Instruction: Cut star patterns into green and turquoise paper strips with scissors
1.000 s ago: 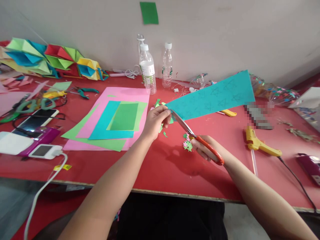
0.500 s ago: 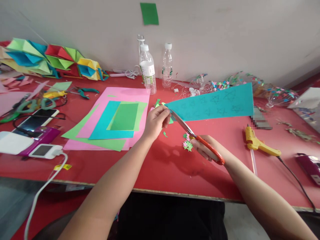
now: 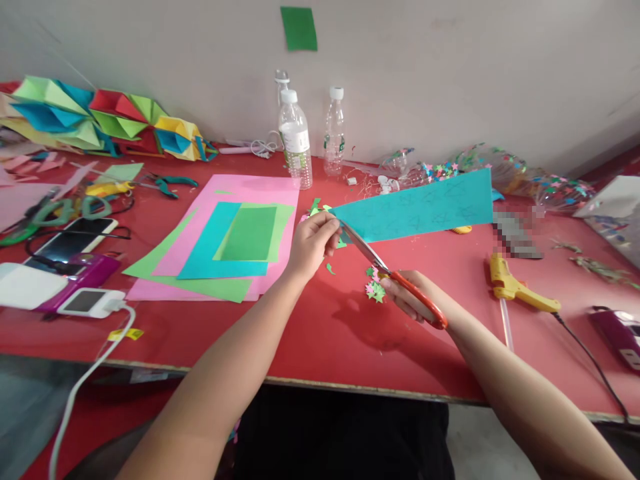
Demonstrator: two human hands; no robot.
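A strip of blue paper [image 3: 420, 207] with star outlines drawn on it is pinched at its left end by my left hand [image 3: 316, 239]. My right hand [image 3: 413, 293] grips scissors [image 3: 367, 250] with red handles. Their blades point up and left and reach the paper's left end beside my left fingertips. How far the blades are apart I cannot make out. Below the scissors lies a small pile of pink and green paper stars [image 3: 375, 288]. Green paper scraps [image 3: 316, 205] lie behind my left hand.
Stacked coloured sheets [image 3: 170, 263] lie to the left. Plastic bottles [image 3: 296, 143] stand by the wall. A yellow glue gun [image 3: 520, 288] rests at right, its cord trailing off the front edge. Pliers [image 3: 173, 183], a phone [image 3: 95, 237] and folded paper shapes [image 3: 55, 110] occupy the left side.
The far right end of the blue strip has swung slightly left and down, uncovering a small yellow thing behind it. Both hands and the scissors have hardly moved.
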